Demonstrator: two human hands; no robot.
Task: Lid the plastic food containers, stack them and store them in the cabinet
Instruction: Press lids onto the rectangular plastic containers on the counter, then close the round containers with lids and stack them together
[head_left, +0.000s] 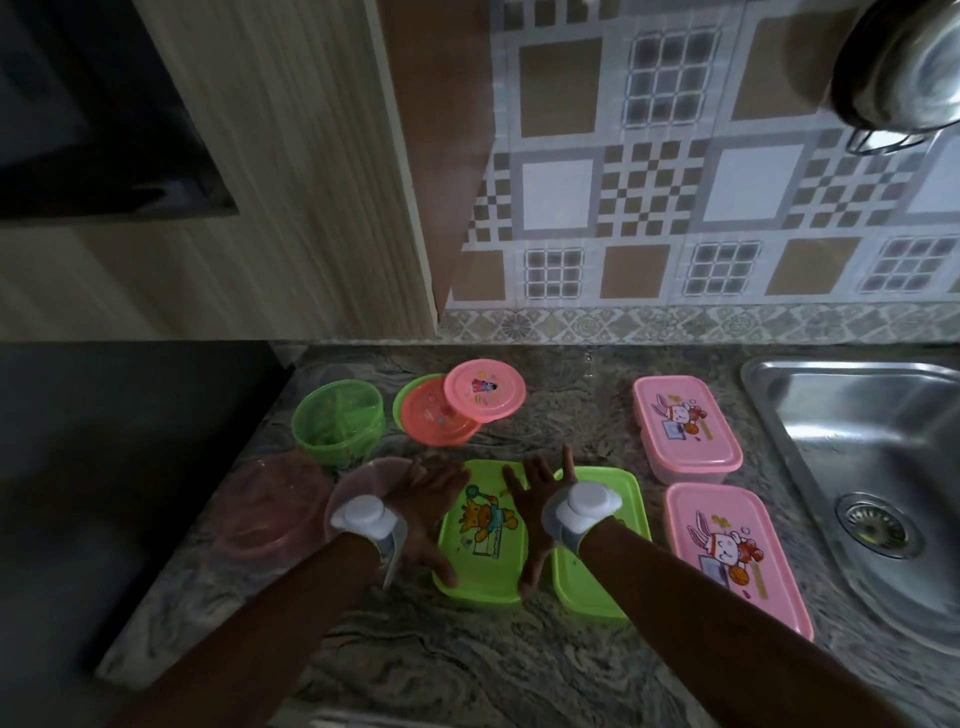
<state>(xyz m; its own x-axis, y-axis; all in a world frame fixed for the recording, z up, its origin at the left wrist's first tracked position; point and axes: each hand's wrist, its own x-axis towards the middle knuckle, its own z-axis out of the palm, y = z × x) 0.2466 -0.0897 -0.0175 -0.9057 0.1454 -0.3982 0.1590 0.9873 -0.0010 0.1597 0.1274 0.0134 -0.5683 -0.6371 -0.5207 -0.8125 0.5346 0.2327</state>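
A green rectangular lid (483, 551) with a cartoon print lies on the counter between my hands. My left hand (423, 512) rests flat on its left edge, fingers spread. My right hand (540, 499) lies open across its right edge and over a second green rectangular container (623, 551). Two lidded pink rectangular boxes, one at the back (685, 428) and one at the front (737, 558), sit to the right. Behind are a round green tub (337, 421), stacked round lids in pink (485, 389), orange (436, 418) and green (410, 397), and two clear pink round bowls (270, 504).
A steel sink (857, 467) with a drain lies at the right. A wooden cabinet side (311, 182) rises at the back left, beside a tiled wall. A steel pot (904, 67) hangs at the top right. The counter drops off into a dark gap at the left.
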